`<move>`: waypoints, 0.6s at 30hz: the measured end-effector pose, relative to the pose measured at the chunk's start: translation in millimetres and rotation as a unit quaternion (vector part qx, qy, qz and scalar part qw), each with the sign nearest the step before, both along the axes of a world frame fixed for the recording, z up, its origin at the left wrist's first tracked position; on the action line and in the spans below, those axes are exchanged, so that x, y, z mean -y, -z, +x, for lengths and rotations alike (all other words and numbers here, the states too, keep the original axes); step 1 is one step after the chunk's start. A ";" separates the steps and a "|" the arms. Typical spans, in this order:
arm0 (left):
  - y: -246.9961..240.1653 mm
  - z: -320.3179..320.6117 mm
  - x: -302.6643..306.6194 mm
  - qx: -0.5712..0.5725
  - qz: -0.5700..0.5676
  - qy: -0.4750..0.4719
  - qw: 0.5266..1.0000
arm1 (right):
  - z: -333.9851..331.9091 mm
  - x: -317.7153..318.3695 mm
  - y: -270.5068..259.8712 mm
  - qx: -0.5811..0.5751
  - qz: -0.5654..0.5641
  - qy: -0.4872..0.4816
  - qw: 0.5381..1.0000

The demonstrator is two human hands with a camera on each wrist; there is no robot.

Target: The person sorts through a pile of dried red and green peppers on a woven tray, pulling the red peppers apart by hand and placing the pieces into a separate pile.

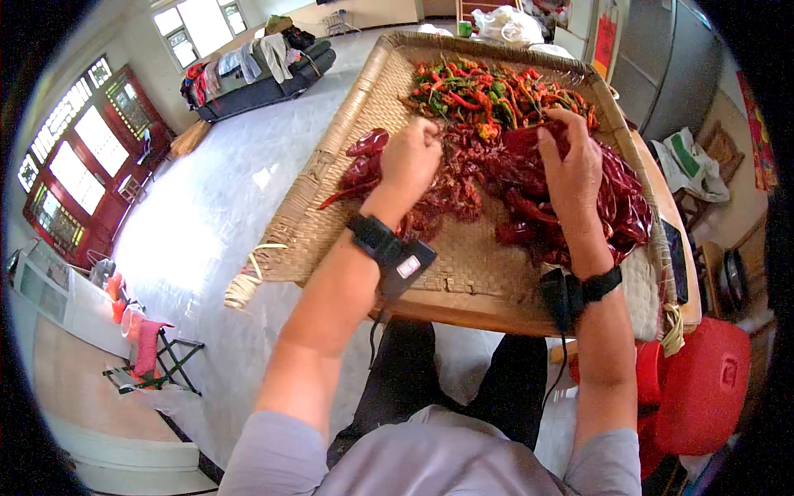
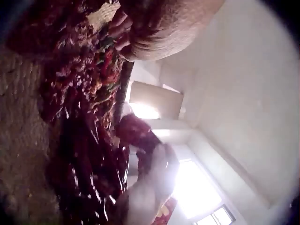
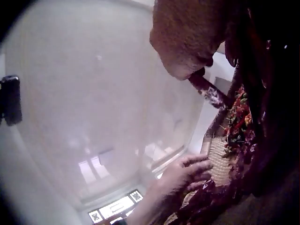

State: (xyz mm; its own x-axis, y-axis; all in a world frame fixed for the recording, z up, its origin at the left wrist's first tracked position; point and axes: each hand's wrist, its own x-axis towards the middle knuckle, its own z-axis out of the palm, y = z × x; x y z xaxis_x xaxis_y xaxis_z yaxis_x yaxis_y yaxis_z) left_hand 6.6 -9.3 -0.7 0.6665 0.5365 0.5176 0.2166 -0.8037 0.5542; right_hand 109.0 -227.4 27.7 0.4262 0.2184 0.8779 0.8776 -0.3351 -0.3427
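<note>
One chili (image 3: 210, 93) in right hand (image 1: 576, 169), others (image 1: 620, 202) below both hands (image 1: 409, 165).

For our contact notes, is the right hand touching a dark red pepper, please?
Touching: the right wrist view shows the right hand gripping a dark red pepper, which juts from its fingers, no gap.

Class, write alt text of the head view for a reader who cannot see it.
A person's right hand holds a dark red pepper over a woven tray of red, orange and green chillies; the left hand is above it too.
</note>
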 end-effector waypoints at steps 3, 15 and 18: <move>-3.2 -14.7 -10.3 -0.160 0.119 -0.105 0.974 | 12.5 6.9 4.0 0.036 -0.082 0.195 0.977; 0.5 -23.5 -16.4 -0.206 0.115 -0.152 0.960 | 32.9 8.3 18.0 0.042 -0.075 0.224 0.971; 3.3 -15.3 -38.6 -0.223 0.108 -0.116 0.962 | 28.7 8.3 14.1 0.050 -0.057 0.211 0.975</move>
State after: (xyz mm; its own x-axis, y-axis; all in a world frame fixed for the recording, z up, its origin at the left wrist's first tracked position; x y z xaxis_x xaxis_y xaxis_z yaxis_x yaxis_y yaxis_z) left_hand -8.7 29.2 -4.0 0.7227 0.6103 0.3243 0.5820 -0.7905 0.1907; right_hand 137.8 -235.6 13.6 0.4132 0.1411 0.8996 0.6806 -0.7042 -0.2022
